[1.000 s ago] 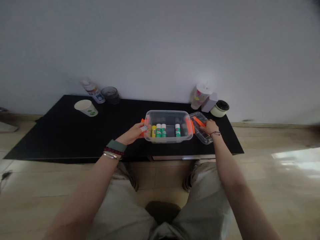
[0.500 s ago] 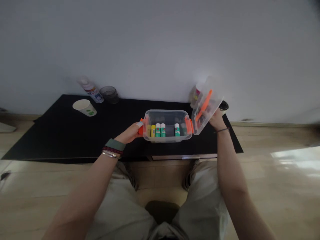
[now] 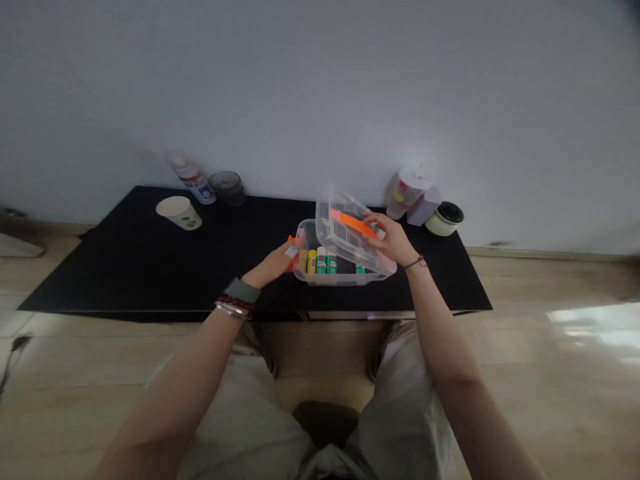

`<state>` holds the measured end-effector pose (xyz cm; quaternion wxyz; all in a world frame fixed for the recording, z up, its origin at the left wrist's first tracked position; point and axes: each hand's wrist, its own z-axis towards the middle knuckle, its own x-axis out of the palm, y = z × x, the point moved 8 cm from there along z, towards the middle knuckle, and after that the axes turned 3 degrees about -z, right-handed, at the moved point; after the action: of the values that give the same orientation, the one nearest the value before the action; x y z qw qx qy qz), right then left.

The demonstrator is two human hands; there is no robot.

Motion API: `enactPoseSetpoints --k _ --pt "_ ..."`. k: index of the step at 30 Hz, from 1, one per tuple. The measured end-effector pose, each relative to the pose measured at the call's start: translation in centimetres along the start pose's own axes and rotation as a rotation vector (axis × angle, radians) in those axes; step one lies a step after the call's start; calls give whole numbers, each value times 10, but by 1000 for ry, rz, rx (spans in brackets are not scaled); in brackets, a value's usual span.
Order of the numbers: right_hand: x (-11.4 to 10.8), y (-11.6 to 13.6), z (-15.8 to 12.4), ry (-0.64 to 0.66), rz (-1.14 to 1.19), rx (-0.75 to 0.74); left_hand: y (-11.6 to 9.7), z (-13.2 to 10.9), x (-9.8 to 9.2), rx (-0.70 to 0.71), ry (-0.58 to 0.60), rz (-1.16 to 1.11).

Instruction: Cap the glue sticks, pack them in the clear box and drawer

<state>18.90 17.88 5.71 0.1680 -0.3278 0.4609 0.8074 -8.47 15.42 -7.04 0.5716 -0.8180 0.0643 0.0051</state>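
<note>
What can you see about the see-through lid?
The clear plastic lid looks like a shallow rectangular tray with ridges, and a bright orange clip runs along one long side. It is tilted and held above a clear plastic box on a black table. The right hand holds it, with the fingers at the right end of the clip. I cannot tell whether its lower edge touches the box.

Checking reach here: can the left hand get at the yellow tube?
Probably yes: the left hand sits at the end of the clear plastic box, near the yellow tube, whose top is uncovered; the clear lid, tilted over by the right hand, narrows the opening.
</note>
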Motion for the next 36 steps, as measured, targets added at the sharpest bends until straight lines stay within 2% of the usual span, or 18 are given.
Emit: enactPoseSetpoints --k 5,10,14,19,22,26,29,33,36 --pt "24 18 2 77 -124 -93 -6 -1 -2 75 -25 28" --pt "46 16 0 129 -270 -82 -13 -6 -4 -4 -67 -42" --pt "56 13 -3 168 -314 -100 -19 -7 -2 12 -32 -62" --pt "57 11 -4 162 -329 -95 -24 -3 -4 130 -42 53" --pt "49 9 -5 91 -349 -72 -27 -1 -5 174 -44 114" --pt "38 -1 -8 -28 -470 36 -30 -4 -7 205 -79 233" --pt "40 -10 -12 -39 -523 113 -35 -10 -7 248 -104 330" --pt "47 -12 -14 -12 -548 122 -45 -18 6 362 -14 379" --pt "49 -12 -14 -9 -545 123 -47 -18 10 386 11 364"
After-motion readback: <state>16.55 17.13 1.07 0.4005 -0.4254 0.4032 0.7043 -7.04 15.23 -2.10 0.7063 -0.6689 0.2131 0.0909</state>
